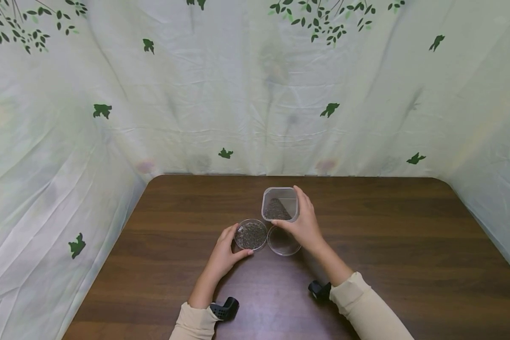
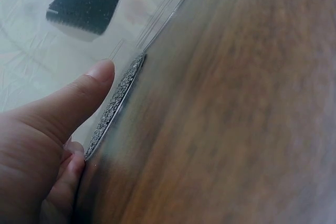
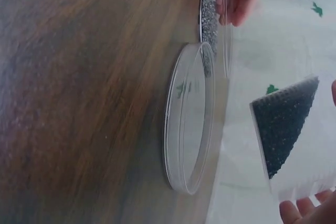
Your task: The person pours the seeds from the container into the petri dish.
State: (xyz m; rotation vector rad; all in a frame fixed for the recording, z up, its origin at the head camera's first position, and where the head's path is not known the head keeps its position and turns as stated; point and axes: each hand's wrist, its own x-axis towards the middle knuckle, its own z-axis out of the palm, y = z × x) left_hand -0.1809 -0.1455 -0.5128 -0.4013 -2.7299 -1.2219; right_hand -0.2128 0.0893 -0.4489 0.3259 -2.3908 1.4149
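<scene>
My left hand (image 1: 221, 259) holds a clear round petri dish (image 1: 251, 220) by its sides, thumb at the near edge and fingers at the far left. A layer of grey-black granules (image 1: 251, 235) covers its bottom. My right hand (image 1: 304, 230) grips a clear, square-cornered plastic tub (image 1: 287, 195) between thumb and fingers. The tub is tilted above the table, its dark granules (image 3: 286, 125) heaped in one corner. Directly right of the filled dish, a second clear petri dish (image 3: 175, 129) stands on the table, with no granules visible in it.
The brown wooden table (image 1: 386, 245) reaches back to a pale curtain (image 1: 246, 94) printed with green leaves and birds. Curtain also hangs along both sides. Black wrist cameras (image 1: 225, 309) are strapped at both cuffs, close over the tabletop.
</scene>
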